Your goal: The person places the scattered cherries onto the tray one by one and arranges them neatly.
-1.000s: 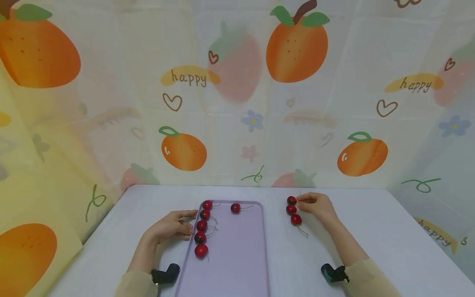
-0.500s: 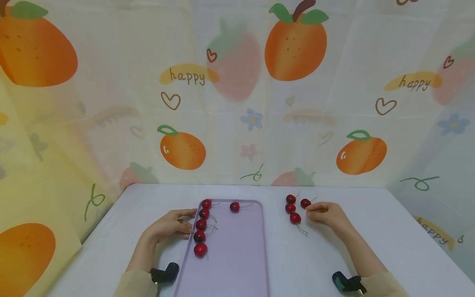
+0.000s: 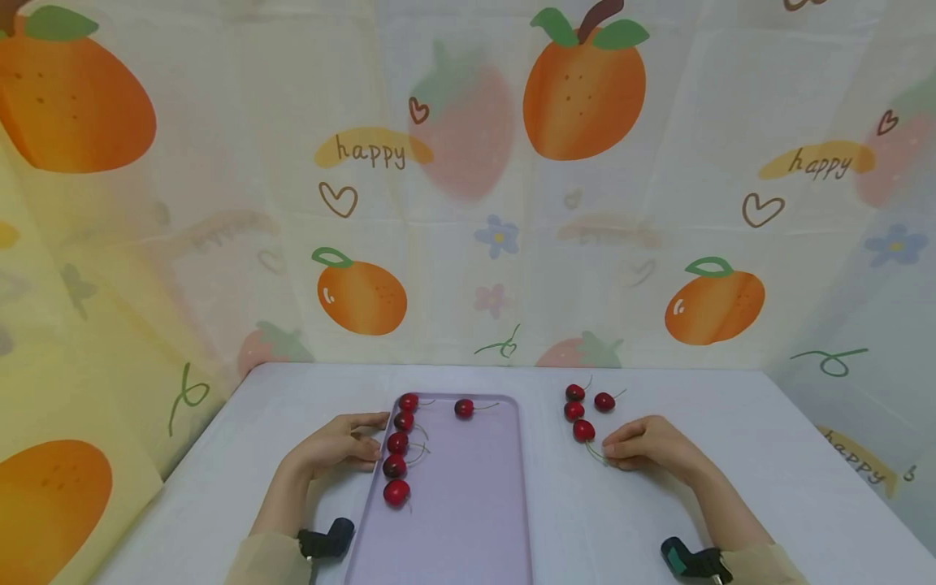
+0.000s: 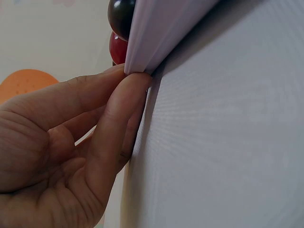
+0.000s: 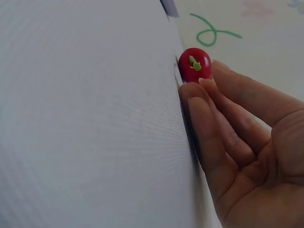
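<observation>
My left hand (image 3: 338, 443) pinches the left rim of a lilac tray (image 3: 468, 528); thumb and finger meet at its edge (image 4: 140, 64) in the left wrist view. Several cherries line the tray's left side, among them a bright red cherry (image 3: 396, 493) nearest me. One more cherry (image 3: 464, 409) lies at the tray's back. On the white table, my right hand (image 3: 651, 445) is beside the stem of the front cherry (image 3: 583, 431) in a row of three. In the right wrist view, that cherry (image 5: 194, 66) sits just beyond my slightly parted fingertips, which seem not to grip it.
A separate cherry (image 3: 604, 402) lies on the white table (image 3: 731, 455) right of the row. Behind the table hangs a fruit-patterned cloth (image 3: 453, 284). Black wrist devices (image 3: 329, 538) are worn at both sleeves.
My right hand has carried one cherry from beside the row's back end to the right and let it go, then come forward to the front cherry's stem. My left hand has stayed at the tray.
</observation>
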Motion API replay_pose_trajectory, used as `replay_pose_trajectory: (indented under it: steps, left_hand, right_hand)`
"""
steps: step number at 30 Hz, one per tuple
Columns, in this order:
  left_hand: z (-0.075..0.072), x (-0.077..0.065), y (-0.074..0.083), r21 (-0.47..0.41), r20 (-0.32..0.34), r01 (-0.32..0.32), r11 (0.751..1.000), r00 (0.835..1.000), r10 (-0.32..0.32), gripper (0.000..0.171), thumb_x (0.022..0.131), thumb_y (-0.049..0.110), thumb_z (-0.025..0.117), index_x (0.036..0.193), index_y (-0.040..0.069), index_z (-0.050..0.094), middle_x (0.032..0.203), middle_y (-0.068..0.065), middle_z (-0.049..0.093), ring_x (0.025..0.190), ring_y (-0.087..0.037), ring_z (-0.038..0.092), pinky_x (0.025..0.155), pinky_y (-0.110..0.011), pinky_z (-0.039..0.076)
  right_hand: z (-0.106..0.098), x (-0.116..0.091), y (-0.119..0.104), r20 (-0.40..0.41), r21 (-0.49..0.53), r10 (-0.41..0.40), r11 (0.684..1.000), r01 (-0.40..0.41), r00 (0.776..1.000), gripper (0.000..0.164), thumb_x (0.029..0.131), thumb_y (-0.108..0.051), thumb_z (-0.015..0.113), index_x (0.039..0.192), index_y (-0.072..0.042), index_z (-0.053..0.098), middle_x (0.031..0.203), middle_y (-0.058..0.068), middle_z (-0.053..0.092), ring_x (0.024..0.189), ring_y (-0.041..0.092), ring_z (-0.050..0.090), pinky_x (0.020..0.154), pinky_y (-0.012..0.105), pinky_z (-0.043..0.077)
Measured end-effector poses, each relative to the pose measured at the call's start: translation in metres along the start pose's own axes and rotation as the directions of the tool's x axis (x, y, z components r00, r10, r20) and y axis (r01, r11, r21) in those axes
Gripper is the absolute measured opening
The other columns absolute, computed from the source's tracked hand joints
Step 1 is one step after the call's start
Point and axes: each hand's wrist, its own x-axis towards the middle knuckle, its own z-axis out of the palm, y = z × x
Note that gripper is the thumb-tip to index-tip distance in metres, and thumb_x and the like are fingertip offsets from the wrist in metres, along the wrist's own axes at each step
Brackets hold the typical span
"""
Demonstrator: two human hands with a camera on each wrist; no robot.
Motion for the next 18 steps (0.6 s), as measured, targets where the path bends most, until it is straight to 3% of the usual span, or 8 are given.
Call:
replay_pose_trajectory:
  steps: [7,18]
  left_hand:
    - [0.0003,0.0000,0.0003,0.002,0.006,-0.009,1.000,1.000,0.009,0.069,0.086,0.007,0.065,0.149,0.000,0.040,0.150,-0.028,0.040,0.084,-0.015,0.063,0.079,-0.029,0.062]
    - [0.0009,0.0000,-0.0006,0.001,0.014,-0.019,1.000,1.000,0.019,0.068,0.087,0.006,0.064,0.149,-0.001,0.038,0.149,-0.029,0.040,0.084,-0.015,0.063,0.079,-0.030,0.063]
  right_hand:
    - [0.0006,-0.0026,-0.0005,0.086,0.021,-0.027,0.999,0.025,0.996,0.036,0.087,-0.022,0.074,0.107,0.008,0.071,0.087,0.003,0.076,0.078,0.011,0.069,0.073,0.024,0.062]
    - [0.0021,-0.0005,0.0003,0.097,-0.013,-0.042,0.999,0.044,0.994,0.031,0.085,-0.018,0.076,0.103,0.008,0.072,0.085,0.002,0.076,0.072,0.010,0.069,0.068,0.025,0.062]
